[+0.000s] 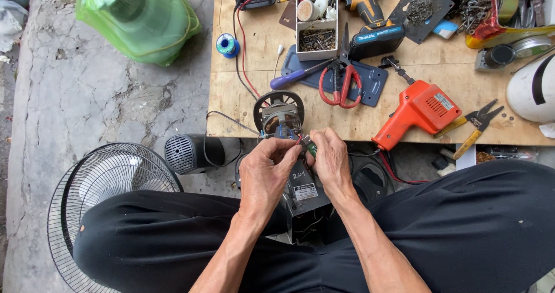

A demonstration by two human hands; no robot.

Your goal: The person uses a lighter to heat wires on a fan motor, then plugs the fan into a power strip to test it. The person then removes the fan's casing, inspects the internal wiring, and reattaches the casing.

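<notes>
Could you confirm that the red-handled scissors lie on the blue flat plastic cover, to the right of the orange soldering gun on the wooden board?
Not quite: the head view shows the red-handled scissors on the blue flat plastic cover, but to the left of the orange soldering gun on the wooden board.

head view – looks steeply down | close over lap – bench edge ahead

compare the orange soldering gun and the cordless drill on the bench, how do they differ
The orange soldering gun lies near the bench's front edge, close to the right hand; the cordless drill lies at the back beside a parts box. The gun is all orange with a cord trailing off the edge; the drill is black and yellow with a teal battery base. Both are pistol-shaped and lie on their sides, untouched.
</notes>
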